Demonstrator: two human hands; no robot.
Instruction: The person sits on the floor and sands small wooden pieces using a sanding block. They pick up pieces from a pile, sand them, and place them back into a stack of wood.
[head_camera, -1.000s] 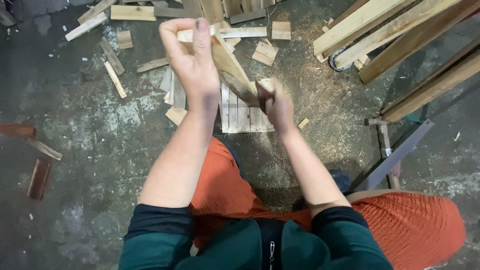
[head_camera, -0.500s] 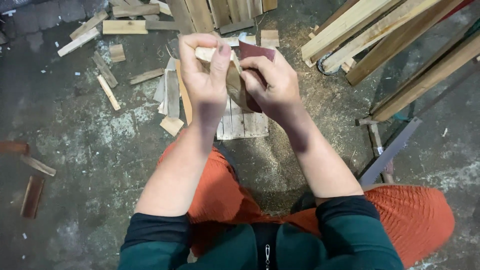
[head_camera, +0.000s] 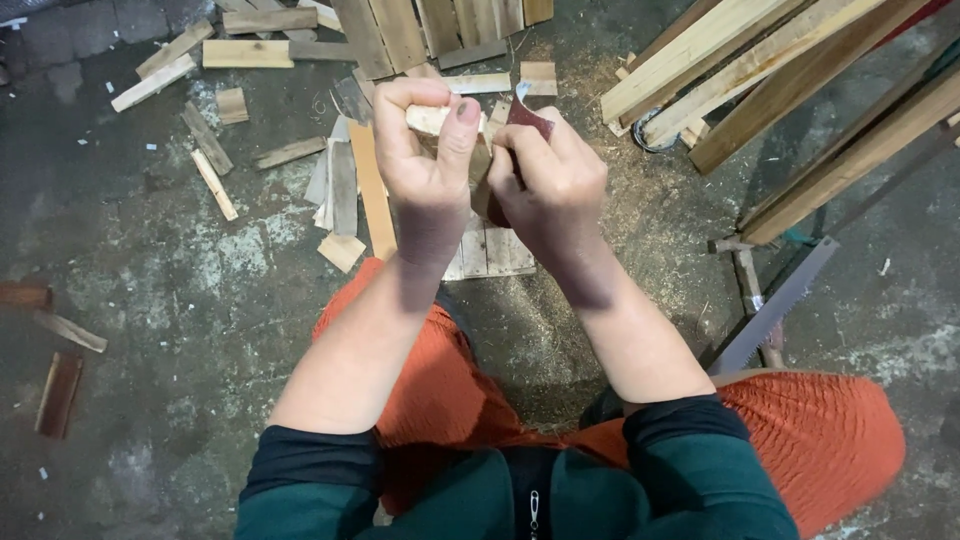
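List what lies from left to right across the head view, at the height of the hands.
Scattered short wood offcuts on the floor → left hand gripping a pale wood piece → right hand pressing dark red sandpaper → long leaning planks → hand saw.

Lighting even and diffuse, moderately dim; no glare; soft shadow beneath the hands (head_camera: 490, 180) on the floor (head_camera: 180, 300); centre sharp; slight motion blur on the fingers (head_camera: 455, 130); planks (head_camera: 760, 70) bow mildly toward the frame edges.
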